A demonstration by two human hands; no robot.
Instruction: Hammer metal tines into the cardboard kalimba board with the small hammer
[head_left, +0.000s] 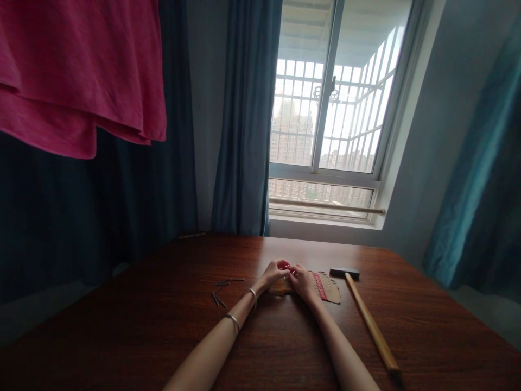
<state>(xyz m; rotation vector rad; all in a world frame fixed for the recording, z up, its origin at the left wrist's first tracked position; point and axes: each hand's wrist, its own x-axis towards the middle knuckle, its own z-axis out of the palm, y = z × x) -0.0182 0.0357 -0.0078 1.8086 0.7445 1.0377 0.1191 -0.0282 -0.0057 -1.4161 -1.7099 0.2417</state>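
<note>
1. Table (163,326), reddish-brown, wood-grain top; carries all items 2 to 8.
2. Flat tan piece with a bright pink band and many small marks (332,293); material not certain. Lies mid-table, nearer the far edge than the near one. Long axis runs from the left edge side to the right edge side, roughly along the far edge; its right end dips slightly toward the near edge. Pink band crosses that axis near the right end. Short dark projections line the far border at the right.
3. Left hand (275,272), over the left end of the tan piece; fingers bent, tips meeting those of the right.
4. Right hand (300,278), over the middle of the tan piece; fingers curled inward.
5. Small red item (286,266), at the meeting fingertips; which hand grips it cannot be told.
6. Two silver-coloured metal bangles (233,322), on the left forearm and wrist.
7. Several thin dark metal rods, nail-like (220,298), loosely scattered toward the left edge from the left hand.
8. Hammer, black head, pale wooden handle (371,323), right of the tan piece; head toward the far edge, handle end toward the near right corner.
</note>
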